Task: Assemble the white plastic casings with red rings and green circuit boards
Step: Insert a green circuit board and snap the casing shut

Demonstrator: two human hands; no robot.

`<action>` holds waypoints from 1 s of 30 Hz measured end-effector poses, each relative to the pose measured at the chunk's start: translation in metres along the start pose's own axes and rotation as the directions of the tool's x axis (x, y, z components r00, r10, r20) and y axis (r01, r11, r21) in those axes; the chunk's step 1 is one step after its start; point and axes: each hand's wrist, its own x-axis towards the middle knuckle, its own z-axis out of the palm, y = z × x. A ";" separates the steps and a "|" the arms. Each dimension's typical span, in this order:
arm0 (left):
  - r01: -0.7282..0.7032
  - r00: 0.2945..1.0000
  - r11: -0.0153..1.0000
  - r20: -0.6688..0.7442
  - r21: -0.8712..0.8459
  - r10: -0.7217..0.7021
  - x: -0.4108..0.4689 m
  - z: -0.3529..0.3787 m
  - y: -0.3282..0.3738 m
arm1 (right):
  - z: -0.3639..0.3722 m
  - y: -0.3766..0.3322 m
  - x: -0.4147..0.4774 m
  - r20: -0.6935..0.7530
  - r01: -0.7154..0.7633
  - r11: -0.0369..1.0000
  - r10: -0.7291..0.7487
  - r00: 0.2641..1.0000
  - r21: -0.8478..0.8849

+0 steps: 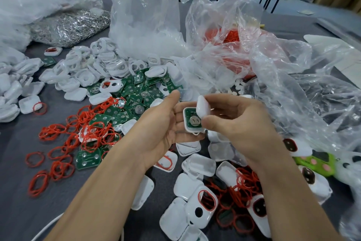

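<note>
Fingers (178, 118) of left hand (160, 123) gripping casing (185, 123) holding green circuit board (192, 116), right hand (242, 123) fingers pinching white cover (203, 108) over it

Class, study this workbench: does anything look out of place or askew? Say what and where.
At the right edge, one green piece with pink spots lies among white casings, the only one so coloured. Far left, a red ring hangs half off its white casing.
</note>
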 end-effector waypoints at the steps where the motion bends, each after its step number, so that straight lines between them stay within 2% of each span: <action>1: 0.000 1.000 1.000 -0.001 0.006 0.000 0.000 0.000 0.000 | 0.001 0.001 0.000 -0.040 0.020 0.988 -0.026 0.999 -0.155; 3: 0.001 1.000 1.000 0.004 0.013 -0.001 0.000 -0.001 -0.001 | 0.002 0.001 0.000 -0.053 0.046 0.949 -0.065 0.996 -0.311; 8: 0.005 1.000 1.000 -0.002 -0.001 -0.005 0.001 -0.001 -0.002 | 0.001 -0.003 -0.005 -0.004 0.085 0.910 -0.094 0.996 -0.406; 12: 0.007 1.000 1.000 -0.014 0.017 -0.007 0.001 0.000 -0.002 | 0.003 -0.006 -0.006 0.057 0.162 0.900 -0.151 0.987 -0.406; 17: -0.002 1.000 0.999 -0.004 0.033 0.003 0.000 -0.001 -0.001 | 0.001 -0.006 -0.006 0.104 0.185 0.889 -0.156 0.982 -0.418; 25: -0.009 1.000 0.999 0.013 0.038 0.008 0.002 -0.004 -0.003 | 0.002 -0.004 -0.006 0.107 0.186 0.883 -0.154 0.982 -0.431; 30: -0.057 0.998 0.995 -0.012 0.077 0.058 0.003 -0.005 -0.006 | 0.006 -0.004 -0.008 0.088 0.185 0.879 -0.163 0.983 -0.439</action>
